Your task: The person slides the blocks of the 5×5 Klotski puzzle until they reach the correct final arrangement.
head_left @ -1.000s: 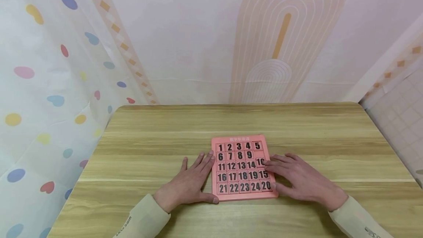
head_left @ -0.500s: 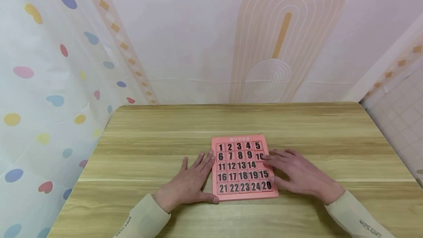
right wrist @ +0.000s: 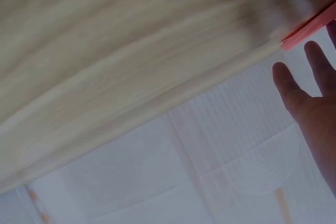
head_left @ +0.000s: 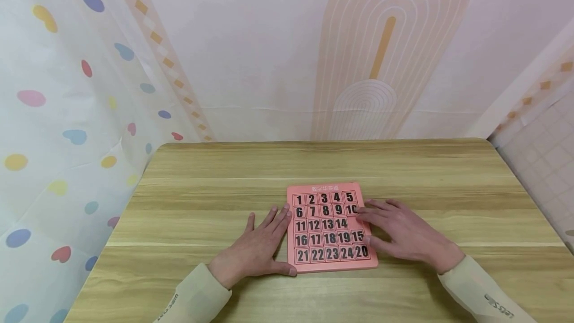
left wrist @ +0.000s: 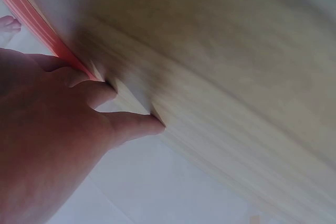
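Note:
A pink sliding number puzzle (head_left: pixel 332 266) lies flat on the wooden table, its tiles in rows from 1 at top left to 20 at bottom right. The gap is in the third row, right of tile 14 (head_left: pixel 341 224). Fingers of my left hand (head_left: pixel 253 253) are spread along the puzzle's left edge, thumb at its lower left corner. My right hand (head_left: pixel 408 233) reaches over the right edge with extended fingers, a fingertip at tile 10 (head_left: pixel 352 210) and the thumb by tile 15 (head_left: pixel 357 236). In the right wrist view only part of the puzzle's rim (right wrist: pixel 310 27) shows.
The wooden table (head_left: pixel 215 173) reaches back to a patterned curtain (head_left: pixel 260 54). Another curtain with coloured dots (head_left: pixel 54 128) hangs along the left side. A pale tiled surface (head_left: pixel 542 148) is at the right, beyond the table's edge.
Tile 10 has slid up from the third row into the second, under tile 5, so the gap now sits below it. My right hand moved slightly upward; the left stayed put.

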The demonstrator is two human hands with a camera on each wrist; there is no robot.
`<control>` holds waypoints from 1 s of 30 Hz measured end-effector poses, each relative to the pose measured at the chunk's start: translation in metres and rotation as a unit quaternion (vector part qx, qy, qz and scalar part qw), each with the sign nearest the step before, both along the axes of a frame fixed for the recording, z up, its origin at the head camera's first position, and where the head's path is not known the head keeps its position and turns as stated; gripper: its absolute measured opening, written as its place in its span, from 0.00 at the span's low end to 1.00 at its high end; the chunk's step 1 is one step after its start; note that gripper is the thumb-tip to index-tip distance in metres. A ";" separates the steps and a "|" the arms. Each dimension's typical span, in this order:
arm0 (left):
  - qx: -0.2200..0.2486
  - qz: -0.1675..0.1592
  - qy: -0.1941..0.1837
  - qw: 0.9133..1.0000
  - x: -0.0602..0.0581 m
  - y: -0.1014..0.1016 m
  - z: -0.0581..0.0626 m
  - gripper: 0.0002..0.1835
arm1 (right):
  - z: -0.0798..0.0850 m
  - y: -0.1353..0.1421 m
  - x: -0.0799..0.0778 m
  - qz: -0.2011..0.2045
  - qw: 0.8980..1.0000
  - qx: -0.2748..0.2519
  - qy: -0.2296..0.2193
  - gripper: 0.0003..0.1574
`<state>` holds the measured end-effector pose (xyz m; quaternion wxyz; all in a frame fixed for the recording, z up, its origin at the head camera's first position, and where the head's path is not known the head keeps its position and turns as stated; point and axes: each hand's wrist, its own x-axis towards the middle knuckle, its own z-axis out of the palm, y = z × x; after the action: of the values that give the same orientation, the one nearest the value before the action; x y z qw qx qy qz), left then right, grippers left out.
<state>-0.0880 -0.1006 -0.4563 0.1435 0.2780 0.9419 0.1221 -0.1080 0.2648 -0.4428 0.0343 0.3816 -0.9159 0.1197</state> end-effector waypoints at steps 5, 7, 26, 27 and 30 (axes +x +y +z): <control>0.000 0.001 -0.002 1.000 0.000 0.001 0.000 0.68 | 0.001 0.000 -0.001 -0.005 1.000 0.004 -0.007 0.33; 0.000 0.002 -0.003 1.000 0.000 0.001 0.000 0.68 | 0.001 0.000 -0.001 -0.006 1.000 0.003 -0.009 0.33; 0.001 0.001 -0.001 1.000 0.000 0.000 0.000 0.68 | 0.001 0.007 0.027 0.029 0.998 -0.003 0.048 0.33; 0.001 0.001 -0.001 1.000 0.000 0.000 0.000 0.68 | 0.001 0.007 0.029 0.032 0.998 -0.004 0.050 0.33; 0.003 0.000 -0.001 1.000 0.000 0.000 0.001 0.68 | 0.001 0.008 0.033 0.042 0.997 -0.008 0.057 0.32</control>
<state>-0.0879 -0.1005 -0.4558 0.1440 0.2783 0.9413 0.1253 -0.0746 0.2727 -0.4419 0.0847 0.4255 -0.8946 0.1067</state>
